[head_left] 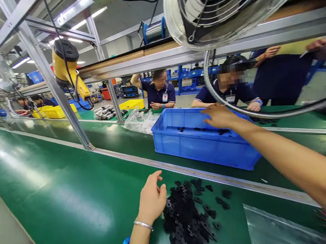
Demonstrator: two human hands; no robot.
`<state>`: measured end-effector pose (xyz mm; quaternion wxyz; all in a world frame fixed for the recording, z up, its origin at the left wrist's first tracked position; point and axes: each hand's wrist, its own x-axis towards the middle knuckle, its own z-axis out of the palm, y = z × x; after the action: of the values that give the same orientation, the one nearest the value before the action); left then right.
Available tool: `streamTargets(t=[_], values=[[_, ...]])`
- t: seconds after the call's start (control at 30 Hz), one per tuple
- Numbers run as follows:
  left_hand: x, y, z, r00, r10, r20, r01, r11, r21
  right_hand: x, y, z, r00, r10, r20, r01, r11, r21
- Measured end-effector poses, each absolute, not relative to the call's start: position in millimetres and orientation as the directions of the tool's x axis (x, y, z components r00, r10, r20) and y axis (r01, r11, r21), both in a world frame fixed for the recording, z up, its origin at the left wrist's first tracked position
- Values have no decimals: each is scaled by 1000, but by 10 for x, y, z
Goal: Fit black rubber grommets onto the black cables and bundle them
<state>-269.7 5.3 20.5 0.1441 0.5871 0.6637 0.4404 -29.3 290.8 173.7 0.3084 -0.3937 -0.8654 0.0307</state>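
My left hand (152, 198), with a bangle and a blue wristband on the wrist, is at the left side of a pile of small flat black parts (185, 219) on the green bench. Its thumb stands apart from the bent fingers, and nothing shows in its grasp. Farther off, my right hand (218, 116) reaches over a long blue plastic bin (197, 149). Its fingers are spread and I see nothing in them. A few black parts lie inside the bin, whose floor is mostly hidden by the front wall.
A clear plastic bag (277, 227) lies right of the pile. A metal strip (145, 165) runs along the bench, and a frame post (64, 91) rises at left. Overhead hang a fan (213, 6) and a flexible metal hose (220, 97). Several co-workers sit or stand across the bench.
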Motion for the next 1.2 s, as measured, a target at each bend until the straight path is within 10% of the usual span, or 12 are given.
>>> streamTargets(t=[0.3,0.7,1.2], values=[[-1958,8,90,223,949,224,887,-293,358,909,1328,1295,-775,569,276,576,815,-61],[-1797,31,152,248,939,237,947,-287,146,2596,-162,897,-488,857,168,805,516,-294],[-856,457,-15,212,966,152,975,-220,37,2687,-336,335,-731,683,-1,642,687,-341]])
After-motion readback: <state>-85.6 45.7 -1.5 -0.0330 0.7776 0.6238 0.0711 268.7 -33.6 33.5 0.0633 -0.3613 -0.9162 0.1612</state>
